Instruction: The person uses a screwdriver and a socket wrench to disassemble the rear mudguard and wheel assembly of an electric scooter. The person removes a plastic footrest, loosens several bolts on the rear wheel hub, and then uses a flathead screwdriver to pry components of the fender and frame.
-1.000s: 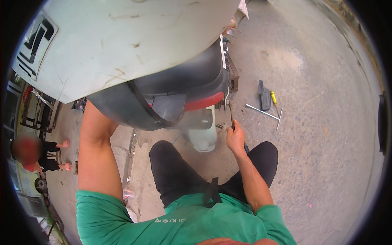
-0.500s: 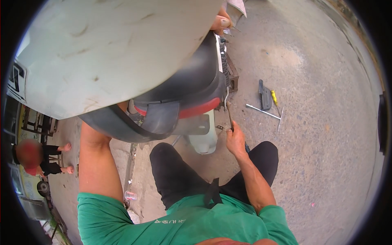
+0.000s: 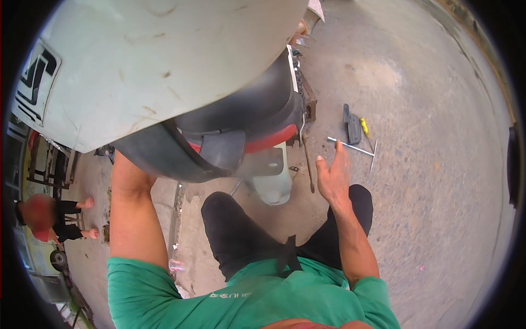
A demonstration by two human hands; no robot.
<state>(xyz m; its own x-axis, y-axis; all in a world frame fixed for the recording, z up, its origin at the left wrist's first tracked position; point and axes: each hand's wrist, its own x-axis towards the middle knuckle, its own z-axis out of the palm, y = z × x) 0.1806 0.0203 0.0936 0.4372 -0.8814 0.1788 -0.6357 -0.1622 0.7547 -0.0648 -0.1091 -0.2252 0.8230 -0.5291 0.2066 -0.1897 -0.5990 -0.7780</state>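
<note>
My right hand (image 3: 335,174) is held off the scooter with its fingers apart, nothing in it. Left of it, a long brown rusty wrench (image 3: 309,172) reaches down from the rear of the scooter, its upper end against a bent metal rod. My left arm (image 3: 137,203) runs up behind the dark curved fender (image 3: 164,156); the hand is hidden there. Above the fender are the black tail part (image 3: 241,112) and a red strip (image 3: 271,139). A large pale panel (image 3: 164,71) covers the upper left. A pale green part (image 3: 272,183) sits below, above my knees.
On the concrete to the right lie a black plastic piece (image 3: 352,125), a yellow-handled screwdriver (image 3: 364,127) and a T-handle socket wrench (image 3: 359,149). Another person (image 3: 68,219) is at the far left. Part of someone's hand or foot (image 3: 298,32) shows at the top.
My right hand has let go of the wrench and moved to the right, its fingers spreading. The wrench stays at the scooter. The view has shifted slightly.
</note>
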